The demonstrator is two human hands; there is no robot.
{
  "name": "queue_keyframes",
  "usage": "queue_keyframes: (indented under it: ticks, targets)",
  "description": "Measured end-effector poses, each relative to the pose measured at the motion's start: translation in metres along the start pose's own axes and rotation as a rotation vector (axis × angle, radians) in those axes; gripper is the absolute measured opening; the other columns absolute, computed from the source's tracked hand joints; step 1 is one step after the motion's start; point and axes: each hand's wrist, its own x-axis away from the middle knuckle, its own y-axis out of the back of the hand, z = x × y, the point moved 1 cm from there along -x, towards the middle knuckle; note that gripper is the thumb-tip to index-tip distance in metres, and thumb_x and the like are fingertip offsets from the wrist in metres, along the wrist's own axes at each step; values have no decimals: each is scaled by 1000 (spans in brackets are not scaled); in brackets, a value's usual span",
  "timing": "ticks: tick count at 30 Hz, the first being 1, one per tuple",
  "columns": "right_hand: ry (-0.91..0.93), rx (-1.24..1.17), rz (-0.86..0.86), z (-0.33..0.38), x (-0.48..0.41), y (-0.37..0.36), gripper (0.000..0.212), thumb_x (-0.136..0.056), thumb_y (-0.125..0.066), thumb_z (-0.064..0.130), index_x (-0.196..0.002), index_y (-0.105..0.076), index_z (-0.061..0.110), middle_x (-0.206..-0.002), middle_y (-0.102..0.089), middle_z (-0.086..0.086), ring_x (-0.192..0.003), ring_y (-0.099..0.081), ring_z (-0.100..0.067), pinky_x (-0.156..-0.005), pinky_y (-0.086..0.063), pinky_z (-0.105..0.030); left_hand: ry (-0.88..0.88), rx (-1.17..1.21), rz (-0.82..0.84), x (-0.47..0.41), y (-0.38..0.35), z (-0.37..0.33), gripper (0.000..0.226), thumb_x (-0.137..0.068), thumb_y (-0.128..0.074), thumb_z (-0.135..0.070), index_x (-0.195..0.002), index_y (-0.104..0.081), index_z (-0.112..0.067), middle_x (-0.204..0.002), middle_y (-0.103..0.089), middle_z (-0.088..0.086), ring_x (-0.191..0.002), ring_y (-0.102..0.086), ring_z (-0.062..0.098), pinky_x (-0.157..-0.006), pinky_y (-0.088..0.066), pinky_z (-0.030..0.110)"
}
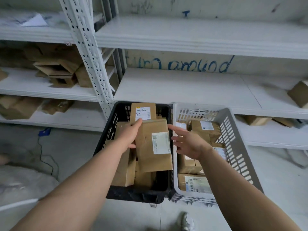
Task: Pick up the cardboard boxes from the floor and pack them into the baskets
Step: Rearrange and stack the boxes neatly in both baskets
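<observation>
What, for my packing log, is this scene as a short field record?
left hand: grips box over black basket
right hand: open, fingers spread, right of box
black basket: holds boxes
grey basket: also holds boxes
shelves: loose boxes

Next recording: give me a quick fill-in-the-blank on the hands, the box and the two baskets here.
1. The left hand grips the labelled cardboard box above the ____ basket.
2. The right hand, fingers spread, holds ____.
3. The white basket stands to the ____ of the other basket.
Missing words: black; nothing; right.
</observation>
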Motion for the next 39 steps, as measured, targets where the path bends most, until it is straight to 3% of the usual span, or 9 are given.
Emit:
queue_keyframes:
  ticks: [5, 10, 14, 18, 22, 27, 30, 33, 39]
  targets:
    - [188, -10, 9, 28, 15, 12, 29, -93, -58, 29, -119, -70, 34, -139, -56, 5, -132, -45, -16, -117, -22, -45, -2, 79, -20, 9, -15, -33, 69, -88, -43, -67, -141, -41, -23, -141, -46, 4, -117, -55, 35, -66, -57, 35]
    - [239, 136, -200, 34, 31, 61, 32, -96, -48, 11, -120, -68, 16, -125, -67, -2, -124, -57, -15, -115, -32, -44, 44, 197, 68, 18, -61, -43, 29, -100, -37, -42, -120, -45, -22, -96, -60, 4, -86, -64, 30, -68, -58, 42]
    - [224, 229, -344, 30, 44, 99, 38, -78, -65, 7, -115, -72, 17, -122, -67, -7, -117, -61, -26, -107, -43, -47, 52, 197, 90, 20, -113, -44, 27, -102, -35, -36, -126, -43, -28, -106, -58, 7, -97, -63, 36, -75, -59, 46]
    - [141, 266, -376, 29, 60, 146, 44, -88, -56, -5, -123, -65, 19, -132, -58, -10, -120, -55, -30, -105, -44, -45, 62, 221, 136, 16, -167, -50, 28, -102, -36, -32, -130, -42, -34, -103, -55, 2, -94, -63, 36, -63, -58, 43]
    - [91, 148, -326, 30, 74, 195, 36, -95, -55, 6, -125, -64, 24, -124, -61, -8, -113, -57, -26, -102, -47, -41, 145, 349, 201, 12, -216, -57, 23, -103, -38, -29, -122, -47, -35, -100, -57, 3, -89, -66, 42, -77, -57, 56]
    - [7, 250, -361, 29, 77, 246, 36, -92, -59, 7, -119, -68, 28, -113, -67, -6, -91, -63, -18, -68, -50, -21, 125, 136, 190, 0, -271, -53, 32, -102, -36, -30, -130, -49, -24, -108, -63, 9, -94, -64, 30, -83, -56, 46]
    - [-27, 265, -346, 23, 72, 269, 44, -86, -65, -2, -126, -63, 19, -108, -68, -7, -82, -68, -19, -60, -54, -22, 159, -32, 190, -10, -291, -50, 60, -95, -35, -58, -138, -49, -17, -132, -56, 11, -115, -54, 28, -105, -41, 44]
    - [-29, 311, -322, 17, 64, 282, 58, -80, -68, -12, -132, -58, 11, -115, -66, -7, -89, -68, -21, -67, -55, -23, 221, -122, 290, -14, -305, -45, 88, -82, -27, -81, -151, -27, -28, -159, -22, 6, -143, -25, 30, -116, -18, 49]
    - [-4, 436, -269, 16, 49, 280, 47, -85, -52, -21, -125, -59, 1, -96, -64, 0, -77, -66, -10, -58, -55, -15, 242, -33, 256, -34, -312, -20, 53, -97, -40, -53, -137, -49, -20, -139, -52, 5, -125, -49, 27, -105, -41, 45]
